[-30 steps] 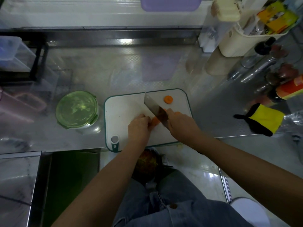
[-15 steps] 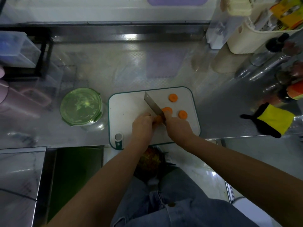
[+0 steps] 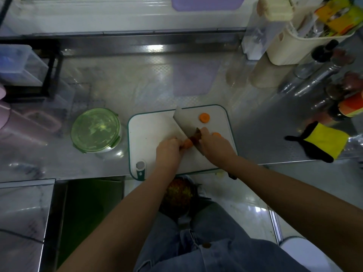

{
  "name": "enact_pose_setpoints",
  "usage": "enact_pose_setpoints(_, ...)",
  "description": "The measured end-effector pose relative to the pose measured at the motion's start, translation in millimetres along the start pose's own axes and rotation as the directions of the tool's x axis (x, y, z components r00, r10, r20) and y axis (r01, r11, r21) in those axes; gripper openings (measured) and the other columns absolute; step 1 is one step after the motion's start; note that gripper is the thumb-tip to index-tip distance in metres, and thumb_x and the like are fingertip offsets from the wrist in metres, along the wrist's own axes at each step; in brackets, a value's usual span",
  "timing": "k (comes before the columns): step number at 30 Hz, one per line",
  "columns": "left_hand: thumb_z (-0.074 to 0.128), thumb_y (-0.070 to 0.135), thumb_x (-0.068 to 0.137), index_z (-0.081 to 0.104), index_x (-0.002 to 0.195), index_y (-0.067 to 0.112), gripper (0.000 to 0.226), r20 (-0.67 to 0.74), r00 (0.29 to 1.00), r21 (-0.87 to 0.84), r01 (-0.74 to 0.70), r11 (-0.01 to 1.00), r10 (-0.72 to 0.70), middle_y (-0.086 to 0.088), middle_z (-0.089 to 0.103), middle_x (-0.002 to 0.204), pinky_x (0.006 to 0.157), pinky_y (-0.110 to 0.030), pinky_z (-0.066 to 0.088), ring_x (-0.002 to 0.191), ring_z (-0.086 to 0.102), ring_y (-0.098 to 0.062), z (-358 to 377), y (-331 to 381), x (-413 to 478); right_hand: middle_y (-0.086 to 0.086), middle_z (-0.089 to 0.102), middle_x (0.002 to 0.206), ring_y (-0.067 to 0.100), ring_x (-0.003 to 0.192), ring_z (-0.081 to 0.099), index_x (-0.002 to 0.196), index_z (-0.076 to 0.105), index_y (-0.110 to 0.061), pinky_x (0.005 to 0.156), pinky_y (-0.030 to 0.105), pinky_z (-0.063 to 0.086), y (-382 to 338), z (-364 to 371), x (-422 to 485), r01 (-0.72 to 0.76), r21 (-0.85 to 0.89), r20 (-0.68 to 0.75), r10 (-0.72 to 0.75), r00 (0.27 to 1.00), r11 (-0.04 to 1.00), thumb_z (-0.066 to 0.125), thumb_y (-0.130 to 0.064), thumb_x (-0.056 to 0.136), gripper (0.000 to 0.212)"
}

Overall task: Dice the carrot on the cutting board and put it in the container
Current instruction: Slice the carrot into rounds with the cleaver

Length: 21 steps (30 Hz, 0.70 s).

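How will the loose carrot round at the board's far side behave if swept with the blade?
The carrot round lies flat on a cut face, so it should slide, not roll, unless tipped on edge. It looks thick and small: probably stiff and light. The cutting board looks smooth, so it may skid far.

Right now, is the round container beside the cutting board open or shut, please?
Shut: the green lid sits flat over the whole top of the container.

No text can be read anywhere. The bottle [image 3: 351, 107] label at right is blurred. So are the packets [image 3: 337, 14] upper right.
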State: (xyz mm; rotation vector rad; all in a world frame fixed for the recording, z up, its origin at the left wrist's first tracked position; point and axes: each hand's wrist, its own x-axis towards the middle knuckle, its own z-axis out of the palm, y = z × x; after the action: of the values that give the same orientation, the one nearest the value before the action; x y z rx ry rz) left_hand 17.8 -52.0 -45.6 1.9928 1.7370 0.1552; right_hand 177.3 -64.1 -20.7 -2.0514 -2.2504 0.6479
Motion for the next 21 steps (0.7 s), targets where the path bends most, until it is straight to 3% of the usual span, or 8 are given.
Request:
enact_pose_setpoints(7, 0.058, 0.029, 0.091, 0.073, 0.096, 0.013, 0.022, 0.009, 1.0, -0.019, 0.006, 1.0, -0.006, -0.006, 0.065, 0.098, 0.079, -0.033, 0.048, 0.09, 0.061, -0.026, -1.6, 0.0, 0.5, 0.016, 0.062, 0.095, 0.033, 0.081, 0.058, 0.132, 0.034, -0.007, 0.059, 0.036, 0.039, -5.5, -16.2, -10.2, 0.084, -0.103, -0.016, -0.086, 0.996, 0.991, 0.035, -0.025, 0.101, 0.037)
enact_pose_setpoints(12, 0.06, 0.027, 0.089, 0.073, 0.094, 0.012, 0.02, 0.006, 1.0, -0.012, -0.001, 1.0, 0.001, -0.007, 0.065, 0.096, 0.078, -0.036, 0.049, 0.089, 0.061, -0.028, -0.6, 0.0, 1.2, 0.015, 0.057, 0.097, 0.025, 0.071, 0.042, 0.131, 0.032, -0.013, 0.058, 0.034, 0.038, -14.3, -19.1, -18.0, 0.009, -0.105, 0.033, -0.006, 0.999, 0.994, 0.039, -0.017, 0.097, 0.034)
enact_pose_setpoints(16, 0.059, 0.024, 0.089, 0.073, 0.094, 0.012, 0.019, 0.024, 1.0, 0.026, -0.005, 1.0, 0.005, -0.008, 0.064, 0.097, 0.076, -0.035, 0.046, 0.089, 0.061, -0.028, -0.4, 1.7, 2.7, 0.014, 0.057, 0.098, 0.03, 0.081, 0.058, 0.142, 0.024, -0.013, 0.059, 0.034, 0.037, -19.3, -10.5, -19.9, -0.004, -0.167, 0.019, 0.007, 1.0, 0.986, 0.037, -0.012, 0.096, 0.048)
enact_pose_setpoints(21, 0.057, 0.024, 0.088, 0.072, 0.093, 0.014, 0.018, 0.023, 0.999, 0.043, 0.022, 0.999, -0.023, -0.006, 0.065, 0.095, 0.071, -0.032, 0.042, 0.088, 0.062, -0.026, 1.9, 0.2, 4.5, 0.01, 0.066, 0.1, 0.028, 0.083, 0.065, 0.137, 0.03, -0.011, 0.055, 0.032, 0.037, -21.5, 6.8, -7.2, 0.031, -0.165, 0.031, -0.026, 0.999, 0.986, 0.036, -0.012, 0.097, 0.04)
